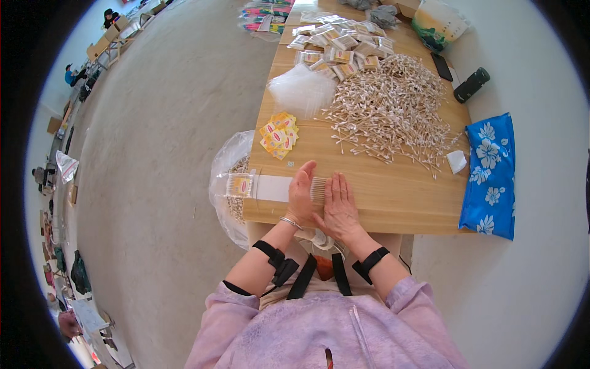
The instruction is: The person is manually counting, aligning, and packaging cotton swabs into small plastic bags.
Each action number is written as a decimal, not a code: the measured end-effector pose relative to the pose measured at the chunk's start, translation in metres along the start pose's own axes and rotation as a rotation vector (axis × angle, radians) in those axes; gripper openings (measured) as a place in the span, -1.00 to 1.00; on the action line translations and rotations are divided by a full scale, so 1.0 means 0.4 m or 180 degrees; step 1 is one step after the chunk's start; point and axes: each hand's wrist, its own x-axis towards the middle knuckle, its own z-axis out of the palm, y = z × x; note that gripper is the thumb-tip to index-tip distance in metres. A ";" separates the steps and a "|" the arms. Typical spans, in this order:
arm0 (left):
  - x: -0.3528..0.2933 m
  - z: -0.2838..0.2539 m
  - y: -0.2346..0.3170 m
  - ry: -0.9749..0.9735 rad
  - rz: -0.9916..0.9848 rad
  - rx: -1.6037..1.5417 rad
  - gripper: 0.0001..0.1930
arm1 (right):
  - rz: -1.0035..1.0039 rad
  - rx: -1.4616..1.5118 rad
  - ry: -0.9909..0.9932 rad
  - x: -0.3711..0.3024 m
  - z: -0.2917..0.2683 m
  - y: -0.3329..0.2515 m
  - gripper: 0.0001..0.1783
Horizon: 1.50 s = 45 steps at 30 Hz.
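A row of cotton swabs (318,190) lies on the table between my two hands. Upright on its edge, my left hand (300,195) has its fingers stretched out and touches the row's left side. My right hand (340,206) lies flat on the wood along the right side, fingers straight. Left of my left hand runs a flat white strip (273,188). At that strip's outer end, a clear packet with a yellow card (241,185) and swabs sits at the table's left edge. My left palm hides part of the strip.
Loose cotton swabs (393,104) form a big heap. Filled packets (344,46), clear plastic sleeves (301,91) and yellow cards (279,135) lie nearby. A plastic bag of swabs (224,169) hangs beside the left edge. Rightward are a blue flowered pouch (490,175), black cylinder (472,85) and phone (441,66).
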 end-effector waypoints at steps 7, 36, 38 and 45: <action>-0.064 -0.074 0.126 -0.1162 0.0839 0.3050 -0.59 | 0.0060 -0.0039 0.0150 0.000 0.019 0.006 0.20; -0.137 -0.045 0.157 -0.1979 0.0940 0.4784 -0.23 | 0.0046 -0.0407 0.0098 -0.001 0.040 0.011 0.14; -0.134 -0.043 0.164 -0.2081 0.0846 0.4740 -0.23 | 0.0051 -0.0155 0.0164 -0.002 0.040 0.013 0.14; -0.124 -0.033 0.159 -0.1901 0.0878 0.4799 -0.26 | 0.0051 -0.0636 0.0092 -0.001 0.041 0.011 0.15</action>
